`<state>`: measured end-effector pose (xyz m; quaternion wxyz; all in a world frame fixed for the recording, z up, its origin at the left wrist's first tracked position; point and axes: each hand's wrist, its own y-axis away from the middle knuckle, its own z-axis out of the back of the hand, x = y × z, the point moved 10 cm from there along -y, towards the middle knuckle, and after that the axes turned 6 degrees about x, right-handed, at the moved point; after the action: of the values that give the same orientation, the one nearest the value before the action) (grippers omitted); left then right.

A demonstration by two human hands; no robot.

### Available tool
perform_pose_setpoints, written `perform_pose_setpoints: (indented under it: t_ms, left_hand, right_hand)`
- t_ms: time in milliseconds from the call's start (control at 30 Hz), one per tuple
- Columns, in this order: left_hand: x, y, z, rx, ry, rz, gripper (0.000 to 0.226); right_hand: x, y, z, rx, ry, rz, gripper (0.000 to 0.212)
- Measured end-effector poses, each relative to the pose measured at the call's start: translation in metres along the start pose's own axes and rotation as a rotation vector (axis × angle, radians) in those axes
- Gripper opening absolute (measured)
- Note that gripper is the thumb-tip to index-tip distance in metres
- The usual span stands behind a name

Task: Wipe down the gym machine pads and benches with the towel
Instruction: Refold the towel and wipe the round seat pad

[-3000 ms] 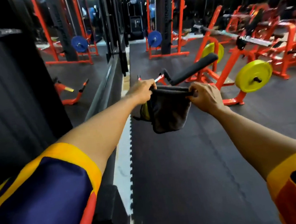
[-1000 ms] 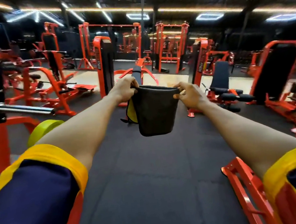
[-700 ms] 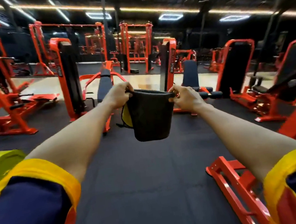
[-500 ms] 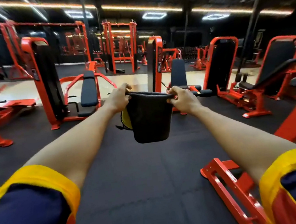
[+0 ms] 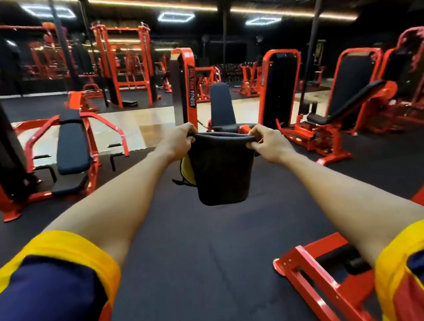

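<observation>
One dark towel [image 5: 221, 175]: top edge pinched by my left hand [image 5: 176, 143] and right hand [image 5: 270, 144], fingers [image 5: 253, 142] curled. Spread taut, probably for the seat pad [image 5: 221, 105] beyond.

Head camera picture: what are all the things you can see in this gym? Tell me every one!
towel: one, black with a yellow bit at its left edge, hanging between both hands, centre.
press machine: one, orange frame, black back pad and seat, left.
upright pad: one, black, just behind the towel.
weight tower: one, orange and black, lettered FITNESS, centre.
reclined bench: one, black pad on orange frame, right.
low frame: one, orange, bottom right.
other machines: several, orange, far back.
floor mat: one, black, underfoot.
ceiling lights: several, white outlines and warm strips, overhead.
left hand: grips the towel's top left corner.
right hand: grips its top right corner.
sleeves: two, navy with yellow bands, bottom corners.
</observation>
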<state>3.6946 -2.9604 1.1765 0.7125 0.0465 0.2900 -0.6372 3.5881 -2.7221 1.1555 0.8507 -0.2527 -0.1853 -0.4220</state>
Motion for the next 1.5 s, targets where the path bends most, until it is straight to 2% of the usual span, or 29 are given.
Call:
perform_pose_setpoints:
  t_ms: [267, 467, 800, 900, 1033, 1233, 1500]
  left_hand:
    - [0.046, -0.172, -0.036, 0.052, 0.025, -0.132, 0.023]
    - [0.047, -0.299, -0.057, 0.087, 0.101, -0.222, 0.026]
    - [0.022, -0.487, -0.166, 0.135, 0.205, -0.348, 0.026]
    - [0.007, -0.543, -0.202, 0.195, 0.186, -0.381, 0.025]
    - [-0.013, -0.629, -0.227, 0.149, 0.275, -0.388, 0.025]
    - [-0.025, -0.737, -0.290, 0.181, 0.318, -0.413, 0.017]
    - [-0.068, -0.895, -0.368, 0.259, 0.308, -0.559, 0.018]
  right_hand:
    - [-0.053, -0.127, -0.013, -0.104, 0.067, -0.097, 0.018]
    - [-0.092, -0.202, 0.002, -0.186, 0.098, -0.190, 0.019]
    - [-0.236, -0.330, 0.028, -0.256, 0.130, -0.330, 0.017]
    - [-0.285, -0.368, 0.037, -0.257, 0.108, -0.385, 0.017]
    - [-0.332, -0.428, 0.069, -0.293, 0.133, -0.405, 0.019]
    - [-0.408, -0.498, 0.090, -0.294, 0.168, -0.475, 0.017]
    - [-0.508, -0.586, 0.115, -0.405, 0.189, -0.606, 0.018]
